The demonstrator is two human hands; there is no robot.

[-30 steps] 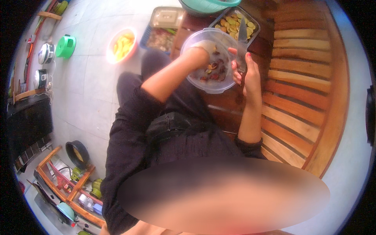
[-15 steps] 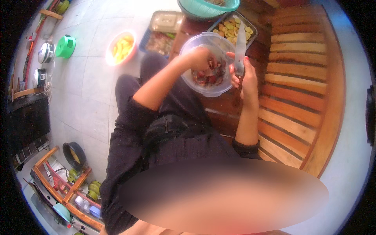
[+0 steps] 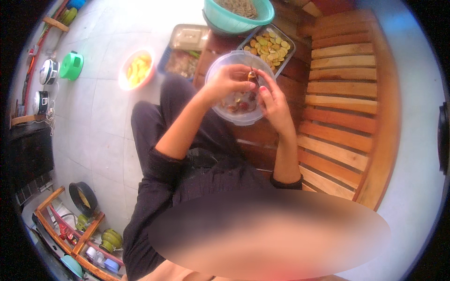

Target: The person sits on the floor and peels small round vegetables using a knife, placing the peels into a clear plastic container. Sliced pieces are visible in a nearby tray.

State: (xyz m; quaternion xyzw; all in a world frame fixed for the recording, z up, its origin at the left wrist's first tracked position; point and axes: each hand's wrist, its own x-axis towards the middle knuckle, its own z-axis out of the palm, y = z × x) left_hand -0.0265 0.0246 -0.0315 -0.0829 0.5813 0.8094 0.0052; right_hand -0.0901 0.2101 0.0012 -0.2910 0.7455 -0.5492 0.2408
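Seen from above through a round fisheye lens, a pale tiled floor (image 3: pixel 103 122) spreads across the left side. On the right is a slatted wooden bench (image 3: pixel 342 93) in honey and reddish brown. Between them, a person (image 3: pixel 201 173) in dark clothing sits with both forearms reaching forward and sleeves pushed up.

At the top, a turquoise basin (image 3: pixel 208 21) holds a tan, tangled mass (image 3: pixel 239 7). Nearer the person, below the basin, is a round, clear plastic container (image 3: pixel 238 122) with dark reddish pieces (image 3: pixel 243 107) in its bottom. Just beyond it, to the right, a shallow rectangular tray (image 3: pixel 284 64) holds many yellowish round slices (image 3: pixel 269 47). On the floor to the left, a pinkish bowl (image 3: pixel 123 77) is filled with bright yellow pieces (image 3: pixel 137 70).

The two hands are close together above the clear container. The left hand (image 3: pixel 232 80) curls inward, its thumb and fingers pinched around a small brown-and-yellow piece (image 3: pixel 251 75) over the container's opening. The right hand (image 3: pixel 276 105) comes in from the other side, fingers bent toward the same piece; whether it grips anything cannot be told. A thin dark line beside the piece is too fine to identify.
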